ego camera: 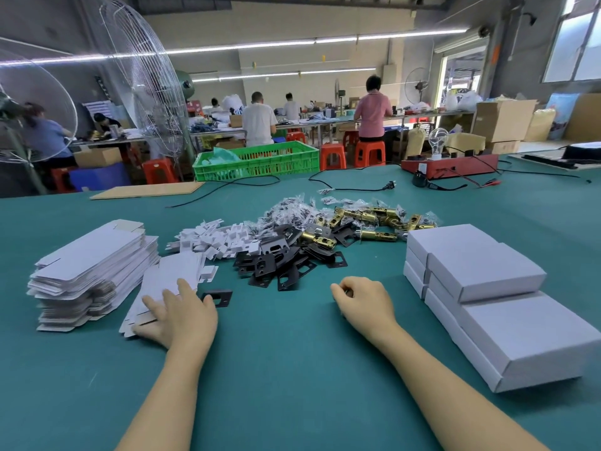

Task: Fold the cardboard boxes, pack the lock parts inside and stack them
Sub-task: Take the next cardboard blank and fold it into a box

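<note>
I am looking across a teal work table (292, 369) in a big workshop, with people at long benches far beyond my hands, orange stools behind them, and a wire-caged fan (143, 79) off past my left hand. A green crate (257, 161) sits at the table's far edge, a flat brown cardboard sheet (146, 191) just to its left, and a red box with a glass bulb (450, 164) far beyond my right hand. A black cable (351, 187) snakes between them.

My left hand (177, 315) lies with fingers straight, pressing on a flat box blank (162, 288) whose long axis runs away from me, leaning right. Left of that hand rises the stack of flat blanks (91, 271), laid the same way. A single black plate (217, 297) lies just beside my left fingers, apart from the heap of black plates (283, 258) between and beyond both hands. Farther out are white card inserts (214, 239), bagged screws (292, 209) and brass latches (370, 219).

My right hand (361, 304) rests on the cloth with fingers curled in; I cannot tell whether it holds something small. Right of it the folded white boxes (487, 288) stand stacked, long sides running away from me.

I can read no writing anywhere
</note>
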The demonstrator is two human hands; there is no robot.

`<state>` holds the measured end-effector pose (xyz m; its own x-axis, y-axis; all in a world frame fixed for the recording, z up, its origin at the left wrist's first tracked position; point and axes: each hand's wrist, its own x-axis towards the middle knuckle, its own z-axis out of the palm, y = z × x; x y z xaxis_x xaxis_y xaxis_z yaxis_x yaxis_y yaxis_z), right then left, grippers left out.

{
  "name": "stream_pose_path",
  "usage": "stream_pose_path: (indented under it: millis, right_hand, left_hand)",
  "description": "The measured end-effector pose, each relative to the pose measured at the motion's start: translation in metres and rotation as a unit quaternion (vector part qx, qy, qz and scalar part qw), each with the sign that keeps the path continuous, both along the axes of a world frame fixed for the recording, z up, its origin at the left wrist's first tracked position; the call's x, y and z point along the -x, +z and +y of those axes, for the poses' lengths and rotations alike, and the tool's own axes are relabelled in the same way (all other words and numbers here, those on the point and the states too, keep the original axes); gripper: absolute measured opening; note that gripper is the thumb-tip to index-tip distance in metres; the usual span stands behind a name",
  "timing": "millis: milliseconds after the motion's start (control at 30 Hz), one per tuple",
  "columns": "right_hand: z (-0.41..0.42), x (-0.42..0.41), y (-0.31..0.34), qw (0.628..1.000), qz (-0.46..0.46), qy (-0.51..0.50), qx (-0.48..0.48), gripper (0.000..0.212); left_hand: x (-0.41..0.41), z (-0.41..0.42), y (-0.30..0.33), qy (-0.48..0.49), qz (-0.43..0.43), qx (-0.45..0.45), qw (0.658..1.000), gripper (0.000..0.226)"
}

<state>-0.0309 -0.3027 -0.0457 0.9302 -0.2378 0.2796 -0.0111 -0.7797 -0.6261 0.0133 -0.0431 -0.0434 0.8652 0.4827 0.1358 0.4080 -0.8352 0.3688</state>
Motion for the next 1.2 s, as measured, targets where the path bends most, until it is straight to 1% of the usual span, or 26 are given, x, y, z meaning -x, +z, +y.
stream_pose_path:
  millis: [67,133,200,267,333,433,500,533,567,633,667,700,767,833,900,967,1000,1067,1133,1167,1200]
  right_hand:
    - [0.000,0.000,-0.001,1.000,0.003,0.003,0.004,0.035]
    - [0.000,0.000,-0.001,1.000,0.001,0.007,0.005,0.036]
    - [-0.001,0.000,-0.001,1.000,0.000,0.009,0.004,0.035]
    - [-0.001,0.000,-0.002,1.000,0.002,0.007,0.001,0.035]
    - [-0.001,-0.001,-0.002,1.000,0.004,0.007,-0.001,0.035]
    - [-0.002,-0.002,-0.003,1.000,0.007,0.007,-0.006,0.035]
    - [-0.003,-0.003,-0.003,1.000,0.006,0.006,-0.009,0.036]
    - [-0.002,-0.003,-0.004,1.000,0.001,0.005,-0.012,0.036]
    - [-0.002,-0.002,-0.004,1.000,-0.009,0.003,-0.017,0.037]
    - [0.000,-0.001,-0.004,0.999,-0.039,0.002,-0.032,0.043]
    - [0.001,0.000,-0.002,0.998,-0.051,0.007,-0.045,0.049]
    - [0.002,0.002,-0.001,0.996,-0.054,0.019,-0.072,0.055]
    - [0.003,0.006,0.004,0.983,-0.047,0.055,-0.171,0.063]
    - [0.004,0.009,0.009,0.961,-0.033,0.074,-0.264,0.068]
    - [0.002,0.008,0.011,0.943,-0.017,0.071,-0.325,0.071]
    - [0.000,0.005,0.010,0.927,0.000,0.066,-0.370,0.064]
    - [-0.001,0.003,0.009,0.922,0.006,0.065,-0.382,0.056]
    - [-0.004,0.000,0.008,0.917,0.012,0.061,-0.394,0.036]
    - [-0.005,-0.002,0.007,0.905,0.012,0.059,-0.420,0.028]
    - [-0.006,-0.002,0.007,0.896,0.008,0.061,-0.439,0.028]
    - [-0.007,-0.001,0.008,0.888,0.001,0.064,-0.455,0.026]
  left_hand:
    - [-0.001,0.002,-0.001,0.008,0.003,-0.001,1.000,0.056]
    - [0.000,0.005,-0.002,0.019,0.003,-0.044,0.999,0.052]
    - [0.001,0.007,-0.002,0.019,0.014,-0.087,0.996,0.044]
    - [0.001,0.007,-0.002,0.015,0.023,-0.104,0.994,0.038]
    - [0.000,0.006,-0.002,0.014,0.020,-0.108,0.994,0.038]
    - [0.003,0.006,-0.001,0.020,-0.035,-0.084,0.996,0.040]
    - [0.005,0.004,0.002,0.004,-0.125,-0.059,0.990,0.034]
    - [0.006,0.002,0.004,-0.019,-0.196,-0.052,0.979,0.030]
    - [0.009,-0.003,0.007,-0.050,-0.279,-0.065,0.957,0.027]
    - [0.015,-0.017,0.012,-0.093,-0.430,-0.140,0.887,0.027]
    - [0.017,-0.026,0.013,-0.123,-0.481,-0.165,0.852,0.025]
    - [0.019,-0.036,0.012,-0.163,-0.514,-0.179,0.823,0.022]
    - [0.023,-0.055,0.011,-0.251,-0.550,-0.175,0.777,0.021]
    - [0.029,-0.072,0.009,-0.349,-0.553,-0.166,0.738,0.020]
    - [0.035,-0.086,0.007,-0.430,-0.542,-0.168,0.702,0.021]
    - [0.039,-0.095,0.005,-0.486,-0.514,-0.166,0.687,0.024]
    - [0.040,-0.097,0.005,-0.506,-0.500,-0.161,0.684,0.025]
    - [0.039,-0.096,0.003,-0.538,-0.471,-0.150,0.683,0.027]
    - [0.037,-0.093,0.000,-0.561,-0.431,-0.141,0.693,0.032]
    - [0.037,-0.092,-0.002,-0.560,-0.404,-0.130,0.712,0.035]
    - [0.037,-0.092,-0.004,-0.550,-0.371,-0.111,0.740,0.040]
